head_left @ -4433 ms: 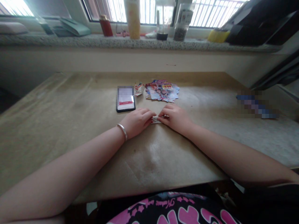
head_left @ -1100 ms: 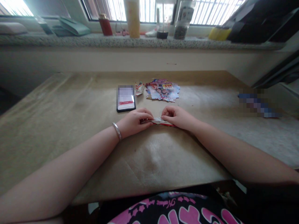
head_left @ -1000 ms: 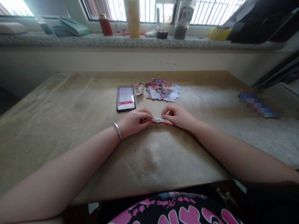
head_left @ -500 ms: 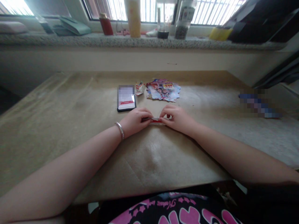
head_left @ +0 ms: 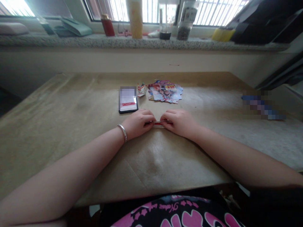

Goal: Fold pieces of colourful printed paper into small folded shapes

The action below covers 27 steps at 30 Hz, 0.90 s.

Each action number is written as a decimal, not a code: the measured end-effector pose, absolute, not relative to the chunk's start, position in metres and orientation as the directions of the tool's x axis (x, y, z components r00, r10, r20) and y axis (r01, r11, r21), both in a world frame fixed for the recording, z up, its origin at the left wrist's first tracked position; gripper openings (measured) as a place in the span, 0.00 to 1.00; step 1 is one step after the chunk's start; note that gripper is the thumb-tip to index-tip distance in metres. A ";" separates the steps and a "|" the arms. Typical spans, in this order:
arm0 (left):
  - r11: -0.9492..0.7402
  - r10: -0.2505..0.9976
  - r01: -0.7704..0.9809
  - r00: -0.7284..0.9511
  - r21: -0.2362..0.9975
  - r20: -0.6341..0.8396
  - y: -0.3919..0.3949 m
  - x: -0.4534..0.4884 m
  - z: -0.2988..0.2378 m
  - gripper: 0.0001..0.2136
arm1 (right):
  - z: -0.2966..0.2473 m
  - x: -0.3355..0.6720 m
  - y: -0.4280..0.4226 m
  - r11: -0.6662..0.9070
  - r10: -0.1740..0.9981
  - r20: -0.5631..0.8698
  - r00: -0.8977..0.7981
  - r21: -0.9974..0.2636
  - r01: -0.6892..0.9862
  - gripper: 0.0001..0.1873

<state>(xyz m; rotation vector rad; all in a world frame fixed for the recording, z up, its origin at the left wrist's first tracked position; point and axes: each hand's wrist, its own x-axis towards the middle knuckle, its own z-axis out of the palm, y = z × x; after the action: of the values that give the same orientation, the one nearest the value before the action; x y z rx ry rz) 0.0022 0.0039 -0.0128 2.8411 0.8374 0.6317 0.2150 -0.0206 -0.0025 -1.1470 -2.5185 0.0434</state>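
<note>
A small folded strip of red and white printed paper [head_left: 158, 123] lies on the brown paper-covered table [head_left: 71, 107], pinched at both ends. My left hand [head_left: 137, 123], with a silver bangle at the wrist, is closed on its left end. My right hand [head_left: 180, 122] is closed on its right end, fingers curled down over it. The two hands almost touch, so most of the strip is hidden.
Behind the hands lie a black phone [head_left: 127, 100], a small folded paper piece [head_left: 141, 90] and a pile of colourful paper cuttings [head_left: 165, 91]. A blurred blue object [head_left: 262, 105] is at the right. Bottles and jars [head_left: 135, 19] stand on the stone windowsill.
The hands have drawn together along the paper strip: a second ago they were apart with a long stretch of it showing, now only a short bit shows between them.
</note>
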 end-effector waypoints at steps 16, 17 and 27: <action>-0.866 0.500 0.451 0.798 0.217 0.337 0.001 0.001 -0.011 0.09 | 0.000 0.221 -0.021 0.680 0.733 0.237 -0.638 -0.286 0.675 0.08; -0.869 0.494 0.448 0.803 0.210 0.332 0.001 0.001 -0.010 0.09 | -0.001 0.219 -0.022 0.661 0.750 0.235 -0.619 -0.293 0.690 0.09; -0.871 0.490 0.451 0.815 0.192 0.310 -0.001 0.001 -0.006 0.08 | -0.006 0.209 -0.027 0.597 0.794 0.296 -0.531 -0.214 0.773 0.07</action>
<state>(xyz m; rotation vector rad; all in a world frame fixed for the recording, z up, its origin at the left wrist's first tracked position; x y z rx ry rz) 0.0007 -0.0015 -0.0062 2.8877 0.7516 0.5377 0.2090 -0.0266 -0.0059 -1.2637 -2.4657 0.0794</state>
